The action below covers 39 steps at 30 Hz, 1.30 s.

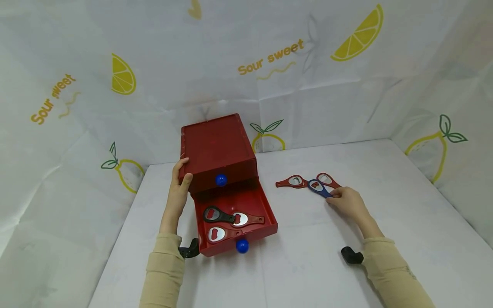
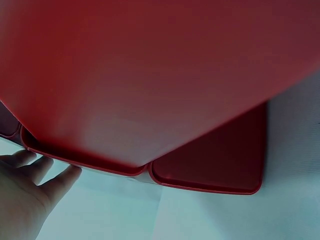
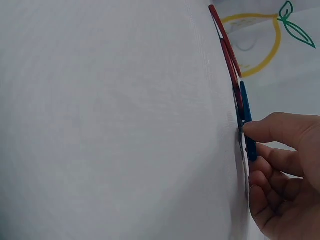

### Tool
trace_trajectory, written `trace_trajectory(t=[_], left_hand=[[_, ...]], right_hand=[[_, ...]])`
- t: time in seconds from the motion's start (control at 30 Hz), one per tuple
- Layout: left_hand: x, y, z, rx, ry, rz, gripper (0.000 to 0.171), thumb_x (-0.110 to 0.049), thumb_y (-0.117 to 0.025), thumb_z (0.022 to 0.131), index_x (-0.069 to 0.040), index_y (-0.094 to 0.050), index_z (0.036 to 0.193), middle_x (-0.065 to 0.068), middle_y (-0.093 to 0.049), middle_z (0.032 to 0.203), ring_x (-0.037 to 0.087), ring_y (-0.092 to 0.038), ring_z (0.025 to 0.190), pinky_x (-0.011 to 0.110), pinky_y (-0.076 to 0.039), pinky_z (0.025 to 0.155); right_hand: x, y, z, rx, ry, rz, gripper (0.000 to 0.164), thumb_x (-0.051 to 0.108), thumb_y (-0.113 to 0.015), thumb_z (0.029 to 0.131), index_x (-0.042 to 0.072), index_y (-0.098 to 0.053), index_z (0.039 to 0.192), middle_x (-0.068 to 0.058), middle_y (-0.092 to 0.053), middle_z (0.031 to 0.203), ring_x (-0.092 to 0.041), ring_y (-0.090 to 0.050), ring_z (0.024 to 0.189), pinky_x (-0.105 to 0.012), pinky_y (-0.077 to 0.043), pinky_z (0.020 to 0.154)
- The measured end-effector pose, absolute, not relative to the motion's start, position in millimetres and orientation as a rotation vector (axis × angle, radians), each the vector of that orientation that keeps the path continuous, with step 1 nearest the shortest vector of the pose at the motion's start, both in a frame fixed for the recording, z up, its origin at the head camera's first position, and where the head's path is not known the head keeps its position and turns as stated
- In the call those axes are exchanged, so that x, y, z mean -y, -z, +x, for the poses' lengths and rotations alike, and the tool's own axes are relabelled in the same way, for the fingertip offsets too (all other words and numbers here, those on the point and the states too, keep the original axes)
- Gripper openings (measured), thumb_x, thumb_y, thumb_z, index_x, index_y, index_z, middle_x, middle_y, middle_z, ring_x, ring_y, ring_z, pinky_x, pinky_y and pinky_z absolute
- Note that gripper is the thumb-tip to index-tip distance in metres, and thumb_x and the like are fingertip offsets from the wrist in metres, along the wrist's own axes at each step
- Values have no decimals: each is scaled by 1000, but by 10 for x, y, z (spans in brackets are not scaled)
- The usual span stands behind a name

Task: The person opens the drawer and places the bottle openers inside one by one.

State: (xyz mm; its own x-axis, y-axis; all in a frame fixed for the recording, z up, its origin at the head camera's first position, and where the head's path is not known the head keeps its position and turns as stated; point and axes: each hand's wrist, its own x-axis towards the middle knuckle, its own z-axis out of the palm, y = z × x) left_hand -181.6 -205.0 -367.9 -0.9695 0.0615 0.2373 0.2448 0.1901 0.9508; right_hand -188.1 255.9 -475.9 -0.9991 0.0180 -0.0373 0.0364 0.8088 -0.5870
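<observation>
My right hand (image 1: pixel 349 203) pinches the handle end of a blue bottle opener (image 1: pixel 316 185) between thumb and fingers, low over the table. Two red bottle openers lie beside it, one to its left (image 1: pixel 292 182) and one just behind it (image 1: pixel 326 179); the blue one overlaps them in the head view. My left hand (image 1: pixel 179 185) rests against the left side of a red two-drawer box (image 1: pixel 215 143), thumb at its front corner, fingers extended. Its lower drawer (image 1: pixel 265 201) is pulled out and holds a black bottle opener (image 1: pixel 212 214) and two red ones (image 1: pixel 246 219).
Blue ball knobs mark the upper drawer (image 1: pixel 221 180) and the lower drawer (image 1: pixel 242 246). A white cloth with lemon prints (image 1: pixel 308 102) hangs behind and at the sides. White covering lies over the table (image 1: pixel 304 256).
</observation>
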Motion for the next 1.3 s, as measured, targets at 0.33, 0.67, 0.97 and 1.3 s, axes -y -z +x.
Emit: trace_trajectory(t=[0.33, 0.67, 0.97, 1.3], left_hand=[[2051, 3689, -1823, 2307, 1888, -304, 58, -43, -45, 94, -15, -24, 141, 11, -16, 152, 31, -27, 131, 45, -25, 105], [2053, 3689, -1823, 2303, 1883, -310, 59, -45, -45, 93, -15, -24, 141, 11, -17, 152, 30, -27, 130, 45, -25, 104], [2050, 3667, -1825, 2305, 1881, -324, 59, -44, -45, 94, -15, -24, 141, 12, -16, 152, 31, -26, 131, 48, -24, 106], [2063, 3688, -1822, 2313, 1882, -305, 56, -41, -44, 95, -15, -25, 141, 12, -16, 152, 31, -26, 131, 49, -24, 106]], right_hand=[[-2555, 4605, -1783, -2936, 982, 48, 36, 24, -66, 82, -5, -66, 102, -13, -62, 88, -24, -52, 82, -27, -36, 66], [-2454, 4361, -1636, -2984, 1059, -11, 32, 21, -67, 82, -4, -66, 102, -11, -56, 85, -20, -48, 76, -26, -37, 60], [-2200, 4004, -1450, -3020, 1169, -165, 26, 19, -70, 81, 0, -68, 98, -8, -57, 84, -14, -48, 74, -21, -40, 59], [-1783, 3762, -1281, -2987, 1254, -411, 18, 15, -73, 78, 9, -70, 96, -4, -56, 83, -17, -50, 80, -23, -41, 65]])
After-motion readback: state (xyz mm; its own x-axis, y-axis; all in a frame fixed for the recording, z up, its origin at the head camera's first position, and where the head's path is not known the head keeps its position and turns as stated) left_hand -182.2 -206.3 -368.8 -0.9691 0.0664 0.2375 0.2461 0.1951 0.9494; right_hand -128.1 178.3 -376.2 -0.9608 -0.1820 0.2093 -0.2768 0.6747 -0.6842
